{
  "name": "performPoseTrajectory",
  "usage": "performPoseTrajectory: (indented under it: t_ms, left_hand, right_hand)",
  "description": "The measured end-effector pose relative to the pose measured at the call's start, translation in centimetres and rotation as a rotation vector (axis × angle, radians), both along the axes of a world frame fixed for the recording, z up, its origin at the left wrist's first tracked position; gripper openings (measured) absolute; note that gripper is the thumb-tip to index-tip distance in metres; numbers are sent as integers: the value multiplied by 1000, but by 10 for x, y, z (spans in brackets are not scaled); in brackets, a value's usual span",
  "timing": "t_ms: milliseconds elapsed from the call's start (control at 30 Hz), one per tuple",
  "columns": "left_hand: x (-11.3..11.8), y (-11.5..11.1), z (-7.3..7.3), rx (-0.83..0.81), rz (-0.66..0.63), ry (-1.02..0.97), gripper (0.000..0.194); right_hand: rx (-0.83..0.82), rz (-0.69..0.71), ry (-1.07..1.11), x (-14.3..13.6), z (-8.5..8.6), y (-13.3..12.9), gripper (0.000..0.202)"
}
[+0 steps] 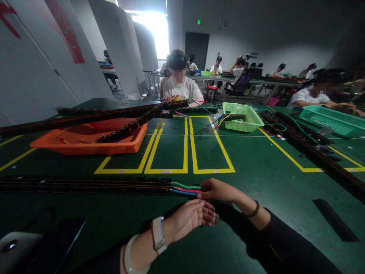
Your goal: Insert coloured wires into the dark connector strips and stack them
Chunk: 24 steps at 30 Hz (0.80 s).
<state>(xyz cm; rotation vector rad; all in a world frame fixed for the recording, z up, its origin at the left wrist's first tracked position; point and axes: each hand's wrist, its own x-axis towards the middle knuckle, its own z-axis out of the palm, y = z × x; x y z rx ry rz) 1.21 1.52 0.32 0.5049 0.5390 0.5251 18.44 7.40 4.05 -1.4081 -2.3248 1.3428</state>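
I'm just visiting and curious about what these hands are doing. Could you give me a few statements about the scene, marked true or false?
1. The right hand has its fingers on the coloured wires. True.
2. The left hand is gripping the orange basket. False: it is open and away from the basket.
3. The wires are green, red and blue. True.
4. The dark bracelet is on the left wrist. False: it is on the right wrist.
5. The wires stick out of a long dark strip. True.
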Motion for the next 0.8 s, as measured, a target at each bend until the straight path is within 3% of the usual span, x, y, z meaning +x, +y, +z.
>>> performPoseTrajectory:
  t_ms: [200, 300, 433, 567, 700, 800]
  left_hand:
    - [1, 0, 8, -95, 48, -71, 31]
    - [2, 1, 5, -138, 140, -122, 28]
    - [3, 2, 2, -208, 261, -129, 19]
    - [4, 3, 12, -297, 316, -126, 19]
    - [3, 3, 21, -336, 321, -106, 22]
    - [2, 3, 16, -331, 320, -119, 25]
  right_hand:
    - [470, 21, -275, -10, 5, -11, 22]
    - [679, 101, -465, -19, 10, -19, 21]
    - [782, 204, -612, -31, 16, -29, 10]
    - [860, 238, -682, -39, 14, -37, 7]
    - [917, 239, -726, -44, 7, -45, 10]
    - [923, 214, -747, -45, 6, -49, 13]
